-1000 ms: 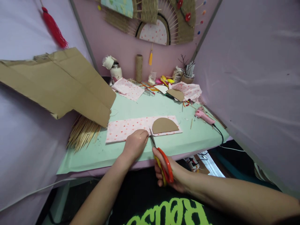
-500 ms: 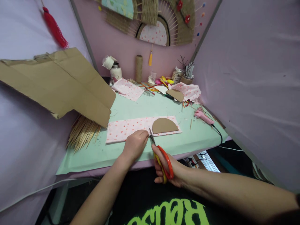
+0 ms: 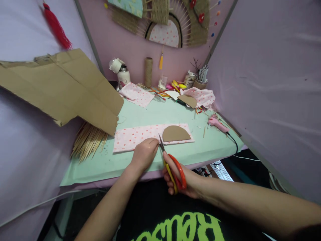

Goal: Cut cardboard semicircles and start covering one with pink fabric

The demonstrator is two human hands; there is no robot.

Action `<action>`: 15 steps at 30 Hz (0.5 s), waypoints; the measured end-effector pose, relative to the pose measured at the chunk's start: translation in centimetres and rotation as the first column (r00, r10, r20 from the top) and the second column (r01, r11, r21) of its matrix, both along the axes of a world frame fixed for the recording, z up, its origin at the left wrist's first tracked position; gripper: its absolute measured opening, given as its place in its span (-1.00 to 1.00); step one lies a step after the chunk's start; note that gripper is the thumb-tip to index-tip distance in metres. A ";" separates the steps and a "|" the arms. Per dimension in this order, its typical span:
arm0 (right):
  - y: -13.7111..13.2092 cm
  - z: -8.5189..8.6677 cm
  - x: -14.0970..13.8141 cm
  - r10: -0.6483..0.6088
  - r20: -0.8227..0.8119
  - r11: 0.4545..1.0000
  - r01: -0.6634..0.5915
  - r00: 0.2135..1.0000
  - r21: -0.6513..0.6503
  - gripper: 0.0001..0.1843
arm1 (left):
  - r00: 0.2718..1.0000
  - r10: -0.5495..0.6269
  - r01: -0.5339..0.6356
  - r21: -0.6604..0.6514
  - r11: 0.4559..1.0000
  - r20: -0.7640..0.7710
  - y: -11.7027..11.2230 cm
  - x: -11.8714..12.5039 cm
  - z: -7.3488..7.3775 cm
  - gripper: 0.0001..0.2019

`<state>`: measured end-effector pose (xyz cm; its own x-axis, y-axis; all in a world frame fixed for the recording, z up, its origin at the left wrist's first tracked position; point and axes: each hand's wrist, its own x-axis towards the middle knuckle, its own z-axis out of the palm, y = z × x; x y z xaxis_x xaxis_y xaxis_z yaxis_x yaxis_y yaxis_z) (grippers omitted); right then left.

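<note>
A strip of pink dotted fabric point(image 3: 135, 135) lies across the green-covered table, with a brown cardboard half-circle point(image 3: 176, 134) flat on its right part. My left hand point(image 3: 146, 152) pinches the near edge of the fabric, just left of the blades. In my right hand point(image 3: 173, 177) are scissors point(image 3: 181, 172) with red and yellow handles. Their blades point away from me, at the fabric's near edge between my left fingers and the cardboard. How far the blades reach into the cloth is hard to tell.
Large folded cardboard point(image 3: 70, 85) stands at the left above a pile of bamboo skewers point(image 3: 89, 140). A pink glue gun point(image 3: 218, 124) with a black cord lies on the right. Along the back are a bottle point(image 3: 123, 76), a twine roll point(image 3: 148, 72) and fabric scraps point(image 3: 136, 94).
The scissor handles have closed slightly in my right hand, and its fingers have curled in. My left hand stays on the fabric's edge. The view has shifted a little.
</note>
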<state>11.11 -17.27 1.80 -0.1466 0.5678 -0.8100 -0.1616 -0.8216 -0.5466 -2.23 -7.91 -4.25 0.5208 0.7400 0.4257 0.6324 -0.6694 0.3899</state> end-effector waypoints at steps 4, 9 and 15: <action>0.4 0.3 0.2 0.035 0.024 0.999 -0.036 0.999 0.023 -0.29 | 1.000 -0.013 0.013 0.002 1.000 0.010 0.0 -0.1 0.1 -0.84; 0.5 0.0 0.3 0.074 0.068 0.996 -0.077 0.995 0.043 -0.33 | 1.000 -0.005 0.005 -0.013 1.000 0.025 -0.1 0.0 0.2 -0.84; 0.1 -0.9 0.1 0.048 0.188 0.987 -0.076 0.981 0.145 -0.35 | 1.000 0.009 -0.009 -0.036 0.999 0.008 -0.1 0.0 0.2 -0.83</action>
